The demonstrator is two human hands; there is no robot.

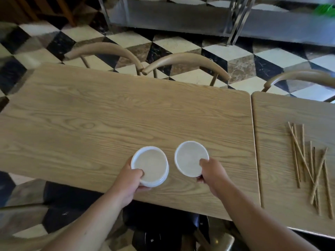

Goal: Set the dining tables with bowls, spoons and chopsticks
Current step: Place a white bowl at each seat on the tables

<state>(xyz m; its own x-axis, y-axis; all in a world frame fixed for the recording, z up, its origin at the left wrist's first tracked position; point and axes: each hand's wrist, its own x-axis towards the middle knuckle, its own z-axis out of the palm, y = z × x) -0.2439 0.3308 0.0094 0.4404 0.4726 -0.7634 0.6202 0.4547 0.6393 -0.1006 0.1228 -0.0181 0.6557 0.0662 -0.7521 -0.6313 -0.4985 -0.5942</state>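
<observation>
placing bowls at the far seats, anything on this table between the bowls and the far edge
Nothing visible. Beyond the left bowl and right bowl the table shows bare wood to its far edge; the chopsticks lie on the next table.

Big table (90, 115): is set on the left, edge to edge with the side table (281, 124) on the right.
Stack of bowls (150, 163): is held at the near side of the big table by the left hand (126, 182), thumb inside the rim.
Single bowl (188, 156): is held tilted just right of the stack by the right hand (213, 173), close but apart.
Chopsticks (308, 167): are scattered on the side table, well right of the bowls.
Chairs: two (103, 48) (186, 60) are tucked behind the big table, a third (299, 77) behind the side table.
Metal rack (181, 15): is placed far behind the chairs.
</observation>
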